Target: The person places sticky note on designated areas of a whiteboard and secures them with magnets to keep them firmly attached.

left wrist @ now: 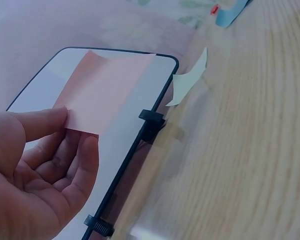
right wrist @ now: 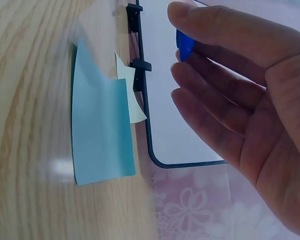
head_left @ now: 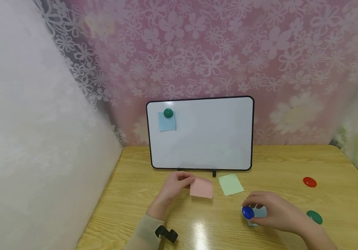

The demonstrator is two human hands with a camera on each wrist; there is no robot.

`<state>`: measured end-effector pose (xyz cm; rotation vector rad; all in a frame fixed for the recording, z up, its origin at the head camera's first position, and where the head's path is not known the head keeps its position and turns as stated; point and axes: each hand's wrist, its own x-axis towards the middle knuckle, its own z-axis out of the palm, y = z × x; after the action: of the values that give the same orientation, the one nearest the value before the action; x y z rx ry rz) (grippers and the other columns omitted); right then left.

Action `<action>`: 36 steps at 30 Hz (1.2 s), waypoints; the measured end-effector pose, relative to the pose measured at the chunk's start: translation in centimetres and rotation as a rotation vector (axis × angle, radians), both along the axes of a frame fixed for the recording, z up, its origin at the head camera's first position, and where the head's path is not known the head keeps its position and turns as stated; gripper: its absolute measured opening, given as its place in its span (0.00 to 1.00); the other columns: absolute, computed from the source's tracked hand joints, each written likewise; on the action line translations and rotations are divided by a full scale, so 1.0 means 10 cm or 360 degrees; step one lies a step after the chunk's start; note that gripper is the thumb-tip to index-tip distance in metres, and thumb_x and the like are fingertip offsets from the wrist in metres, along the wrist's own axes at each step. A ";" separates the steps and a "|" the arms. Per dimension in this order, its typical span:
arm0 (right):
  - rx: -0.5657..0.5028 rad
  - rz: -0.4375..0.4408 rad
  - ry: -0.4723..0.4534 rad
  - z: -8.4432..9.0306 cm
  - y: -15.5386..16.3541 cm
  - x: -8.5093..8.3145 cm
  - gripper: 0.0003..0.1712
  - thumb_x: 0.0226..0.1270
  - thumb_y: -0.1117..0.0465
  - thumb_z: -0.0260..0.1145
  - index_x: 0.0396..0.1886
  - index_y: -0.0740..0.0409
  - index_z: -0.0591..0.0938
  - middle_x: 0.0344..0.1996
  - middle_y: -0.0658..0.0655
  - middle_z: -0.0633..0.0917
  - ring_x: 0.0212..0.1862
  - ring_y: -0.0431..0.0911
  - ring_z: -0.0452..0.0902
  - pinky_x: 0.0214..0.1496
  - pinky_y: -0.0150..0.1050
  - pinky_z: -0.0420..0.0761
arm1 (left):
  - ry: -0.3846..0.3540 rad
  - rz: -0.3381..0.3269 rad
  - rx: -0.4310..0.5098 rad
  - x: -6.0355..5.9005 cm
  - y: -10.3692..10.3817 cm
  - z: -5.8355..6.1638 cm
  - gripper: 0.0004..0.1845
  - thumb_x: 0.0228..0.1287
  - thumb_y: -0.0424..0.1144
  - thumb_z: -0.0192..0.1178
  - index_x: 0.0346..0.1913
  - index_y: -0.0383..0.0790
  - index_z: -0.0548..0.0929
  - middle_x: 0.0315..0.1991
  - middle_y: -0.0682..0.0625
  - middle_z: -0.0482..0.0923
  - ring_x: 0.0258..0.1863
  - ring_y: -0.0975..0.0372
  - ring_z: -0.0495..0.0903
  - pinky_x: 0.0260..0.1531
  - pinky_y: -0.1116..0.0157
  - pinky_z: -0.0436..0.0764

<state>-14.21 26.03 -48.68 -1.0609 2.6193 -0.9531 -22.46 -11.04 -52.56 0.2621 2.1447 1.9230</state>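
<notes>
Hands: my left hand (head_left: 174,185) pinches the pink note (head_left: 201,188) by its near edge, thumb on top, fingers curled under; my right hand (head_left: 271,210) holds the blue magnet (head_left: 248,212) between thumb and fingertips.
Pink note: just in front of the whiteboard (head_left: 204,139), lifted at the held side; in the left wrist view it stands up against the board face (left wrist: 105,90).
Blue magnet: low over the table (head_left: 291,163), above the light blue note (right wrist: 100,132) lying flat there.
Board: upright on small black feet, one blue note already pinned at its upper left by a green magnet (head_left: 168,113).
Loose items: green note (head_left: 230,184) beside the pink one; red magnet (head_left: 309,182) and another green magnet (head_left: 314,216) off to my right.
Risk, note: my pinch covers only a corner, so I judge the paper may sag or fold when pressed to the board.
Risk, board: those feet look slight; a firm push could tip it backward.
Risk, magnet: near the surface it may snap on early and pin the note crooked, or catch my fingertip.
Risk, blue note: my right hand could drag it off its spot.
</notes>
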 end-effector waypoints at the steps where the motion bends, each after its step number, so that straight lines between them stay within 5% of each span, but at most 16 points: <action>1: 0.0005 -0.0005 0.0007 0.00 0.00 0.00 0.20 0.65 0.49 0.82 0.54 0.46 0.89 0.49 0.38 0.85 0.45 0.33 0.82 0.44 0.36 0.87 | -0.0002 0.0007 0.0011 -0.01 -0.01 0.00 0.11 0.77 0.35 0.67 0.51 0.29 0.89 0.43 0.45 0.89 0.40 0.58 0.89 0.52 0.46 0.86; 24: -0.0225 -0.0124 0.0494 -0.08 -0.13 -0.13 0.25 0.55 0.65 0.86 0.54 0.51 0.90 0.49 0.47 0.88 0.46 0.41 0.87 0.43 0.40 0.90 | 0.0081 0.0132 0.0103 0.01 0.01 0.12 0.10 0.76 0.34 0.68 0.50 0.30 0.90 0.42 0.46 0.89 0.40 0.59 0.87 0.54 0.42 0.85; 36: -0.0258 -0.0272 0.0566 0.03 -0.32 -0.22 0.27 0.53 0.65 0.88 0.54 0.49 0.90 0.50 0.45 0.88 0.46 0.44 0.90 0.43 0.38 0.89 | 0.0093 0.0212 0.0053 -0.06 0.00 0.20 0.13 0.75 0.38 0.69 0.52 0.30 0.90 0.43 0.46 0.89 0.40 0.58 0.87 0.54 0.44 0.85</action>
<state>-16.37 22.82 -48.35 -1.1512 3.0043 -1.1207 -23.08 -11.01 -50.53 0.1881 2.2208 2.0494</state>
